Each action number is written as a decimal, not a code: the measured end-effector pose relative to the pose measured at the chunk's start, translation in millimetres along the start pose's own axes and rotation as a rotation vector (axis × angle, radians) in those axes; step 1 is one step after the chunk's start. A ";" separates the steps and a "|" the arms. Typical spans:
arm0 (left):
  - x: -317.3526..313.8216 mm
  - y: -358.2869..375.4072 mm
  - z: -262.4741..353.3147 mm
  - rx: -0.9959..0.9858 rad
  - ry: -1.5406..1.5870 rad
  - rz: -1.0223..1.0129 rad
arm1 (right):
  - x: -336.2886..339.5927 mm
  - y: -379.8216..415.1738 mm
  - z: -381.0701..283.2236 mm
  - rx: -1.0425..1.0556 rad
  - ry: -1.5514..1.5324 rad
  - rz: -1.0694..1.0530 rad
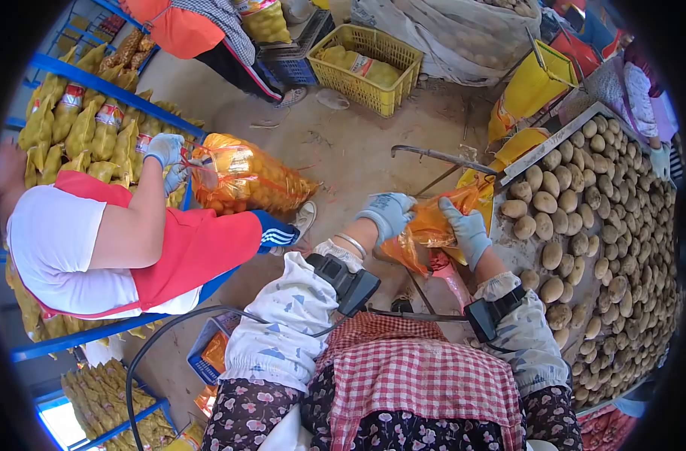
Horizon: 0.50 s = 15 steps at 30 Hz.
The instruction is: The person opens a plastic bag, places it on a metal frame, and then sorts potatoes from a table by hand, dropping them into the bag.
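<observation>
Both of my hands wear grey-blue gloves and grip an empty orange mesh bag (pixel 432 227) in front of me. My left hand (pixel 388 213) pinches the bag's left edge. The bag's right edge is held by my right hand (pixel 467 230), beside a large pile of potatoes (pixel 599 225) on a sloped table. A metal frame bar (pixel 441 158) arches just above the bag.
A person in white and red at the left ties a filled orange bag of potatoes (pixel 245 177) with gloved hands (pixel 166 154). Stacked filled bags (pixel 80 128) sit on blue racks. A yellow crate (pixel 367 68) and another person's legs (pixel 230 52) stand further back.
</observation>
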<state>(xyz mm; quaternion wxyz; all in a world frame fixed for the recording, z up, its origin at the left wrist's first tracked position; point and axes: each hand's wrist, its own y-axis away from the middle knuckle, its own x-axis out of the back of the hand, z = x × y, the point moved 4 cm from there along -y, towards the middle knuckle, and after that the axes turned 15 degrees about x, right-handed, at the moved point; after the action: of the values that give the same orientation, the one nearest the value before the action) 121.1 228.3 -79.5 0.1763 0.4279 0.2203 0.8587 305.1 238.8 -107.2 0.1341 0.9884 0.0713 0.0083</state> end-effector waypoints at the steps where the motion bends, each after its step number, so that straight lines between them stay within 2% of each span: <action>1: 14.1 0.7 -1.0 0.085 -0.133 0.126 | 0.9 2.1 -0.8 0.034 -0.061 -0.063; 2: 26.9 2.5 -3.6 0.165 -0.267 0.253 | 9.8 2.4 -3.5 0.037 -0.058 -0.060; 4: 43.1 3.6 -33.5 0.346 -0.134 0.529 | 24.1 9.8 -15.9 -0.148 0.907 -0.542; 5: 35.3 -1.6 -56.9 0.355 0.110 0.512 | 29.2 12.3 -23.0 -0.146 0.913 -0.533; 6: 24.5 -4.6 -75.0 0.360 0.350 0.485 | 30.4 16.3 -29.6 -0.092 1.042 -0.544; 7: 19.7 -1.4 -74.6 0.350 0.351 0.479 | 30.4 20.1 -36.4 -0.042 1.171 -0.554; 8: 10.5 2.5 -75.0 0.399 0.292 0.431 | 27.3 22.0 -47.9 0.120 1.184 -0.516; 10: -4.7 10.0 -63.7 0.433 0.239 0.374 | 15.9 26.5 -80.5 0.871 1.172 -0.122; 11: -12.2 11.9 -50.0 0.346 0.194 0.288 | 9.2 24.6 -87.0 0.865 1.186 -0.112; 13: -15.9 15.5 -23.7 0.239 0.138 0.186 | -19.1 26.7 -112.8 1.078 1.139 -0.296; 14: -15.3 17.4 -6.6 0.101 0.070 0.142 | -22.0 17.4 -100.5 1.057 1.154 -0.273; 15: -16.1 15.9 4.9 -0.037 0.007 0.099 | -27.8 1.9 -67.4 0.877 1.311 -0.476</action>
<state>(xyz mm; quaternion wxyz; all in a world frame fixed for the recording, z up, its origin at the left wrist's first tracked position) 132.5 208.2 -79.0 0.1406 0.4319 0.1835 0.8718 275.5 250.8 -41.6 -0.3346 0.7041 0.3394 0.5264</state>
